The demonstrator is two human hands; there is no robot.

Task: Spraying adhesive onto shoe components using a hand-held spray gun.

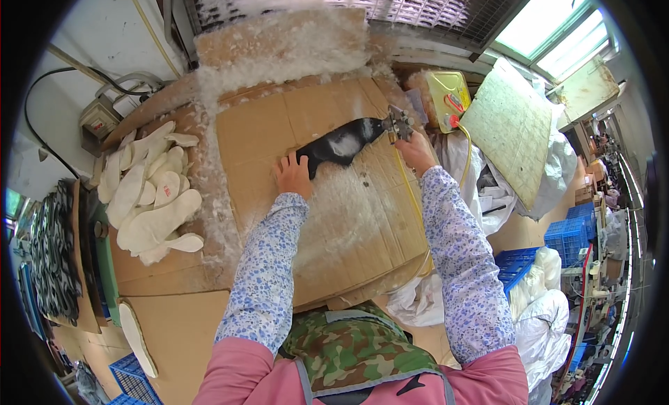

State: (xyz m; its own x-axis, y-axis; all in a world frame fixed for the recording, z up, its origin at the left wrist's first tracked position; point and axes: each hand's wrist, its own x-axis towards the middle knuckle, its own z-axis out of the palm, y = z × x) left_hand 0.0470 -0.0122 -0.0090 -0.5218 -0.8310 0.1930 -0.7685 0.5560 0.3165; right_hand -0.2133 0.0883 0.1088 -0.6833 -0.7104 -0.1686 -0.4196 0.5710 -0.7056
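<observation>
In the head view, a dark piece with a whitish, fuzzy patch [319, 151] lies slantwise on the cardboard [258, 126], at twelve o'clock, just above centre. My left hand [293, 176] rests at its lower-left end, fingers on the cardboard and the piece's edge; whether it pinches the piece I cannot tell. My right hand [418, 153] is clamped on a metal tool [399, 123] at one o'clock, its head at the piece's right end; contact there is unclear to me. A yellow hose [406, 178] runs down beside my right wrist. At nine o'clock lies a heap of cream insoles [157, 203]; near eleven, white fluff [279, 64]. Between one and two stands a yellow tin [442, 91], with a pale board [512, 126] at two.
</observation>
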